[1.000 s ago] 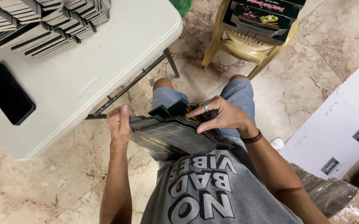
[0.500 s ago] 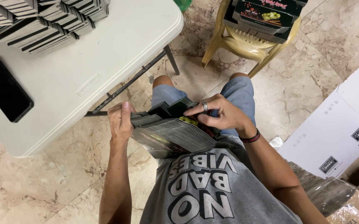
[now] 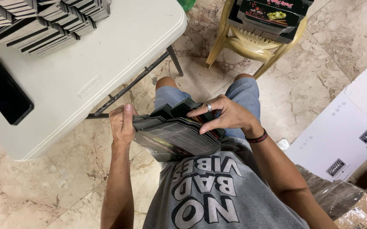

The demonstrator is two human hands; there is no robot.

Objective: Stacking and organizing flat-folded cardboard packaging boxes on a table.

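Head view looks down on a thick stack of flat dark cartons (image 3: 179, 135), fanned out across the person's lap between the 2 hands. Left hand (image 3: 123, 125) clamps the stack's left end, fingers curled tight around the edges and thumb on top. Right hand (image 3: 226, 116) rests on the upper right part of the stack, fingers bent and pinching a few of the top sheets apart from the rest; a ring sits on 1 finger and a dark band (image 3: 257, 138) circles the wrist. Below the hands are a grey printed shirt (image 3: 211, 191) and blue denim shorts (image 3: 243, 95). Just beyond the left hand stands a white folding table (image 3: 107, 63), carrying a black phone (image 3: 4, 92) and rows of more flat dark cartons (image 3: 39, 21) at its far side. Beyond the right hand, a yellow plastic chair (image 3: 251, 44) bears a dark printed box (image 3: 272, 15). To the right of the right hand lies white flattened cardboard (image 3: 344, 131) on the marble floor (image 3: 310, 72).
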